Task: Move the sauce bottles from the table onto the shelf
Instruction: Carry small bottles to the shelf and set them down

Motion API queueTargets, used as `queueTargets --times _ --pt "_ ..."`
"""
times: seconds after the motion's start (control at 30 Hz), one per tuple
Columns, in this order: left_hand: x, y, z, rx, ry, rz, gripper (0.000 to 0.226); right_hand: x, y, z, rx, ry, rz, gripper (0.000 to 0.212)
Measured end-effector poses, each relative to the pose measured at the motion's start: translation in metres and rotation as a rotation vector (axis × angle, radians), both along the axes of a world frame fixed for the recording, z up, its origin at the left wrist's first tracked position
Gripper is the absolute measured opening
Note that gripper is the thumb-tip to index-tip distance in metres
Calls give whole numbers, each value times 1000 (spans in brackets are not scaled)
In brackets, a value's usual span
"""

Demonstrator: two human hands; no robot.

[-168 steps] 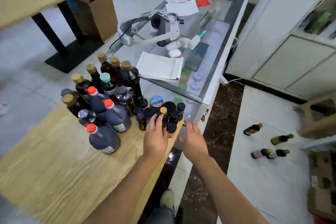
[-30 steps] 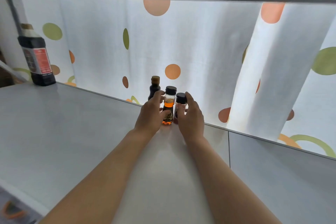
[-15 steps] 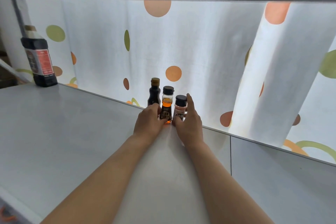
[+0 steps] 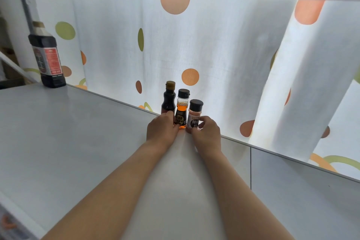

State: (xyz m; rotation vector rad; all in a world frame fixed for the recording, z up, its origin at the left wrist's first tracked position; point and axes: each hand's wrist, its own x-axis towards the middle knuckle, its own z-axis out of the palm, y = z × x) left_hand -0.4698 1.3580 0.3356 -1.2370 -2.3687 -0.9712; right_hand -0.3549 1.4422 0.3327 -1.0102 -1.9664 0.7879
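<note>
three small bottles now standing upright at the back edge of the shelf (image 4: 81, 142), centre of the frame, touching in a row: dark sauce bottle (image 4: 168, 98) with a gold cap, amber oil bottle (image 4: 181, 110) with a black cap, pale spice bottle (image 4: 194, 115) with a black cap. half a second ago set slightly looser; since then nudged tight together. left hand (image 4: 162, 129) curled against the bases of the dark and amber bottles, right hand (image 4: 207, 132) pinching the spice bottle low on its label. likely the final squaring-up before letting go, so this batch looks delivered. upper left of the frame: large soy bottle (image 4: 46, 56), red label, print too small to read. chinese characters on the small labels, not legible. dotted curtain (image 4: 214, 48) behind.
</note>
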Motion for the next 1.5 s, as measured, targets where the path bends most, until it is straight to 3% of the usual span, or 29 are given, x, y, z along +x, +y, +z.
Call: queueTargets --times 0.37,0.57,0.8,0.97,1.2,1.33,1.5 --pt "3 -2 -1 -8 60 -44 13 -2 0 2 -66 -82 -41 40" --pt "3 0 -4 -22 102 -49 15 1 -6 4 16 -191 -95 35" --pt "27 -19 6 -251 134 -67 22 27 -51 16 177 -448 2 24" --pt "60 -61 3 -437 25 -101 26 52 -79 14 180 -566 127 25" --pt "132 -157 5 -572 -31 -25 43 110 -128 7 257 -714 284 47" --pt "184 -203 5 -584 -87 32 48 147 -164 6 236 -811 357 58" --pt "237 -261 -3 -560 -65 91 48 190 -202 6 283 -796 404 57"
